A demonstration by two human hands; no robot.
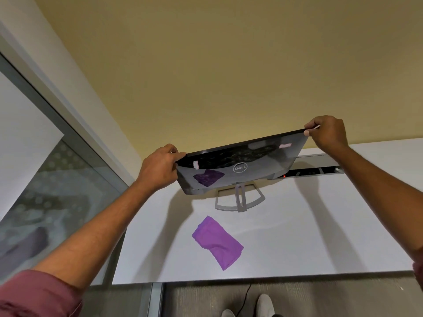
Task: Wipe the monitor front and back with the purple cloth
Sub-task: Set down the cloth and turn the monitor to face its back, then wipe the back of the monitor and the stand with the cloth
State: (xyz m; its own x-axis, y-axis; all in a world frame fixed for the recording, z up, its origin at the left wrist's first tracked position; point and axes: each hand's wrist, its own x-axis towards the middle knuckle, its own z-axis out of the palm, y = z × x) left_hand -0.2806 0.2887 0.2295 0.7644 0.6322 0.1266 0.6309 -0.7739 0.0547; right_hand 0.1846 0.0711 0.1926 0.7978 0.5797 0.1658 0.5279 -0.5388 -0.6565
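Note:
The monitor stands on its grey stand on the white desk, its glossy dark back with a round logo turned toward me. My left hand grips its upper left corner. My right hand grips the upper right corner. The purple cloth lies crumpled on the desk in front of the stand, apart from both hands. Its reflection shows in the monitor's shiny back.
A yellow wall rises behind the desk. A glass partition with a metal frame runs along the left. A cable slot is open in the desk behind the monitor. A black cable and my shoes are below the desk's front edge.

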